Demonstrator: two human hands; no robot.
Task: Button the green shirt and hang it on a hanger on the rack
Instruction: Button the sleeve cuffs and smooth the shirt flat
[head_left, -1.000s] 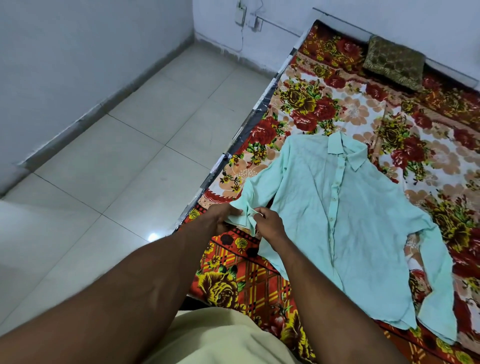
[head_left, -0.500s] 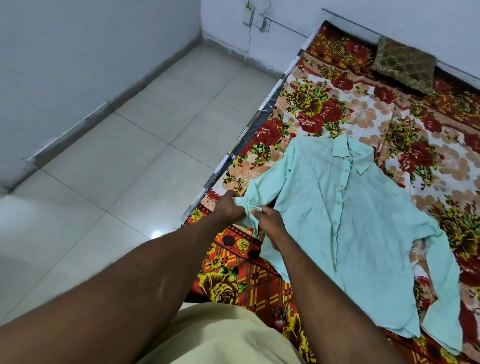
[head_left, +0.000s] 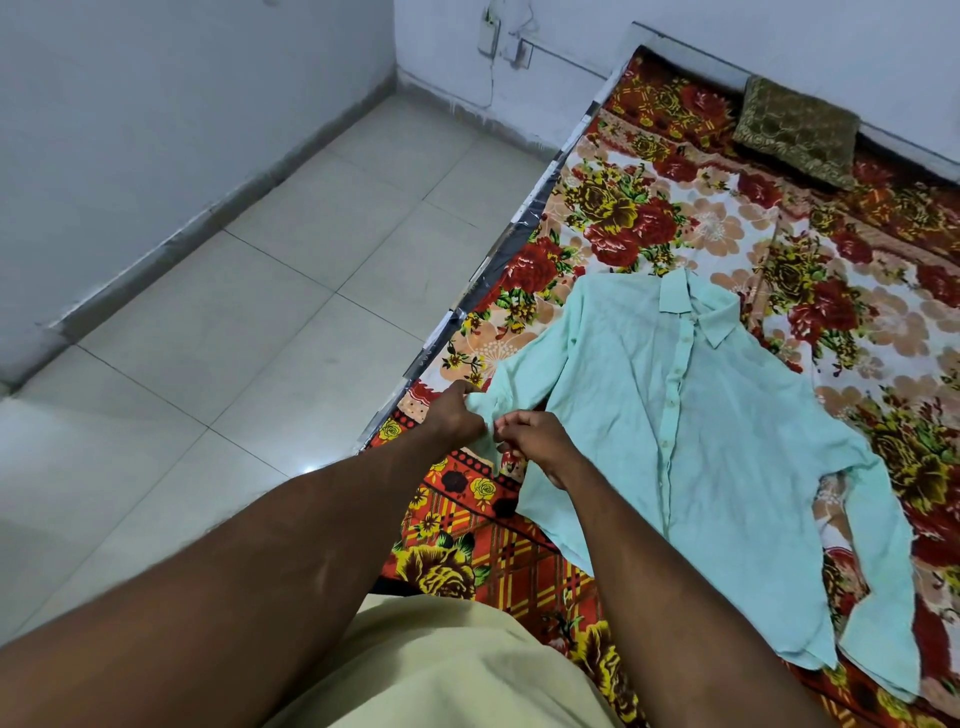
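Note:
A pale green shirt (head_left: 691, 415) lies flat, front up, on the flowered bedsheet (head_left: 649, 218), collar toward the far wall. Its placket looks closed down the middle. The shirt's left sleeve bends toward the bed's near left edge, and both hands meet at its cuff. My left hand (head_left: 454, 418) grips the cuff's outer edge. My right hand (head_left: 535, 439) pinches the cuff from the other side, fingers curled. The other sleeve (head_left: 878, 587) trails down at the right. No hanger or rack is in view.
A dark gold cushion (head_left: 797, 130) sits at the bed's far end against the wall. Pale floor tiles (head_left: 249, 332) stretch to the left of the bed. A wall socket with a cable (head_left: 491, 36) hangs in the corner.
Both hands stay on the sleeve cuff, working it closer together. The view has shifted slightly, so the shirt sits a little further right and lower.

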